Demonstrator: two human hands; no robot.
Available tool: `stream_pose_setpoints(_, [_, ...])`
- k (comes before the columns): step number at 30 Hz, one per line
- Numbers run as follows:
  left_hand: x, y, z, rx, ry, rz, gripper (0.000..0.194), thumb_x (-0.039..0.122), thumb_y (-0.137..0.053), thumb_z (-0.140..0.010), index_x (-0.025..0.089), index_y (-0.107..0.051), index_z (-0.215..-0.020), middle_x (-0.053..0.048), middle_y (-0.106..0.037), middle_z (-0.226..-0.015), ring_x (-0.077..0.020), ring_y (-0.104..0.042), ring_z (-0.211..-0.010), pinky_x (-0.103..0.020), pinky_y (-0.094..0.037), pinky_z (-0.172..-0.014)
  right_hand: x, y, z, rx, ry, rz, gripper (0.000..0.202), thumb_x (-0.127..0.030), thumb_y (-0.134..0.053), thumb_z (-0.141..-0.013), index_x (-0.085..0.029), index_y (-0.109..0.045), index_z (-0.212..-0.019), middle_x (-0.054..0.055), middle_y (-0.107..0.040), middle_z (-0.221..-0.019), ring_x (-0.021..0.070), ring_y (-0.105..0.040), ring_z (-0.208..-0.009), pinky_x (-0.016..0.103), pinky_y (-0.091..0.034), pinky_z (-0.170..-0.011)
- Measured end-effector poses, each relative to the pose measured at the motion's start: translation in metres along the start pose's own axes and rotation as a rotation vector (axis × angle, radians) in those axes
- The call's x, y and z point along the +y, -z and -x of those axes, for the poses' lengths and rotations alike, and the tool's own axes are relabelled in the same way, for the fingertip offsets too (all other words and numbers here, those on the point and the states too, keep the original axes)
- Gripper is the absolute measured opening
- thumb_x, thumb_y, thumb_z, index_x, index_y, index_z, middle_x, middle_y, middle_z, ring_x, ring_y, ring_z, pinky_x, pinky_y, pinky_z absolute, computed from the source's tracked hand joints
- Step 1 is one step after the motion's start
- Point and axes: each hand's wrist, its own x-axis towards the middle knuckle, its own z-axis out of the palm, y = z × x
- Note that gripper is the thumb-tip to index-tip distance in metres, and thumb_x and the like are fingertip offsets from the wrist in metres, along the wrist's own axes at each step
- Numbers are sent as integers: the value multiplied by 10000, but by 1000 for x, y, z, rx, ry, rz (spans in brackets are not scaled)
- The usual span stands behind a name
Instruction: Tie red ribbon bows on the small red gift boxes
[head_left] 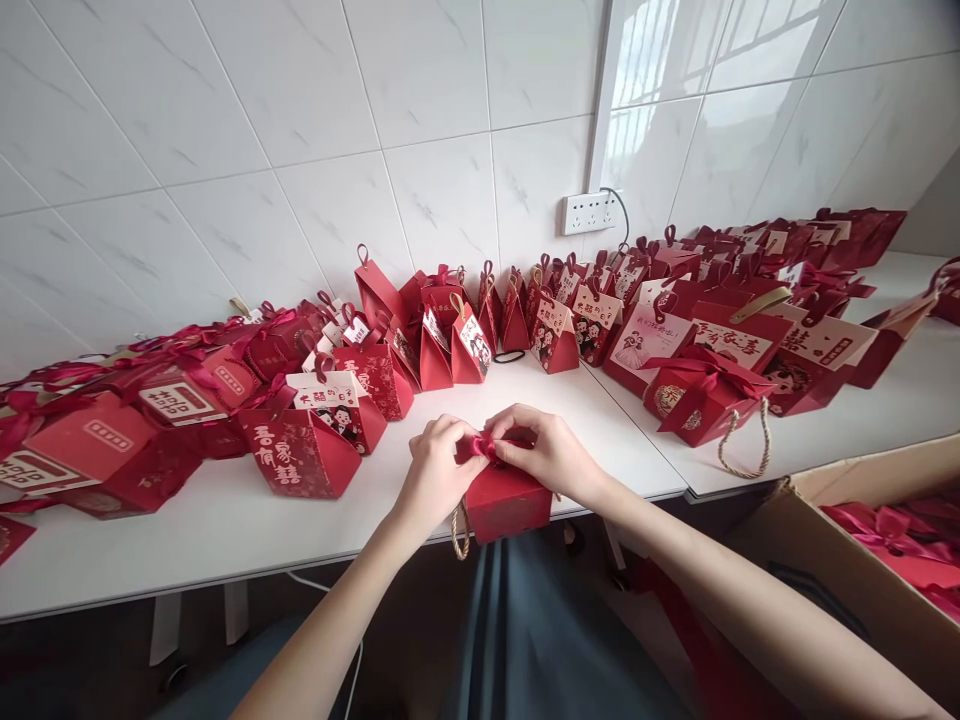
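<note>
At the worktop's [630, 435] near edge, the ribbon bow [483, 446] on a gift box [508, 505] is pinched by fingers of the left hand [442, 462] and right hand [547, 452], seemingly for even tension.

- We seem to be in a small packing workroom, though home or business we cannot tell.
- We see red gift boxes [304, 450] massed in rows along a long white bench [210, 540], as in batch work.
- We find an open cardboard carton [885, 475] beside it, holding red ribboned items [892, 530].
- Around us: a caster [172, 678] under the bench, a marble-look tiled wall [420, 80], a wall socket strip [589, 213].
</note>
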Motion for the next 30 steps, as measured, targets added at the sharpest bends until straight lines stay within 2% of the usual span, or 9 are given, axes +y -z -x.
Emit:
stream_pose_setpoints(4, [4,4,4,-44,-16,13,50,161,-546,-742,190,-538,-702,-3,-603,-737,-172,-573,-762,-312,-415,-755,0,0,1,-1,-23,7,39,-178,-572,-766,-171,-599,-739,2,-667,-720,124,-618,-667,248,-496,-667])
stream_pose_setpoints(8, [8,8,9,-100,23,98,66,243,-523,-771,193,-565,-759,-22,-625,-790,-185,-583,-815,-305,-433,-767,0,-1,0,41,-32,26,48,-178,-575,-759,-172,-582,-712,-12,-648,-689,108,-594,-625,226,-474,-618])
stream_pose_setpoints(11, [6,6,9,-40,1,136,164,352,-557,-776,191,-577,-750,-35,-620,-825,-192,-593,-841,-300,-451,-785,0,-1,0,47,-27,40,51,-196,-583,-756,-172,-579,-711,-9,-646,-698,109,-588,-631,227,-465,-616])
stream_pose_setpoints(14, [3,1,8,9,34,163,193,366,-537,-800,194,-592,-730,-45,-641,-841,-198,-604,-865,-299,-455,-792,0,1,-1,29,-44,41,52,-208,-584,-757,-173,-579,-718,-8,-643,-694,112,-581,-627,230,-462,-611])
stream_pose_setpoints(23, [4,-7,12,2,162,397,213,402,-551,-818,193,-530,-779,-25,-646,-777,-166,-620,-789,-256,-455,-726,-1,11,-4,-72,-81,-15,101,-262,-599,-787,-171,-574,-750,14,-665,-715,138,-624,-663,254,-486,-644])
stream_pose_setpoints(27, [2,-10,12,-27,184,494,223,415,-520,-835,197,-491,-797,-3,-602,-728,-151,-595,-739,-248,-438,-703,0,14,-6,-125,-71,4,186,-347,-613,-803,-162,-610,-783,35,-687,-750,155,-642,-706,282,-500,-699])
stream_pose_setpoints(30, [2,-12,12,-34,195,548,227,420,-502,-841,201,-463,-796,10,-559,-714,-146,-571,-730,-245,-425,-702,0,14,-8,-137,-53,38,187,-343,-597,-818,-160,-619,-786,32,-688,-741,151,-641,-696,281,-498,-700])
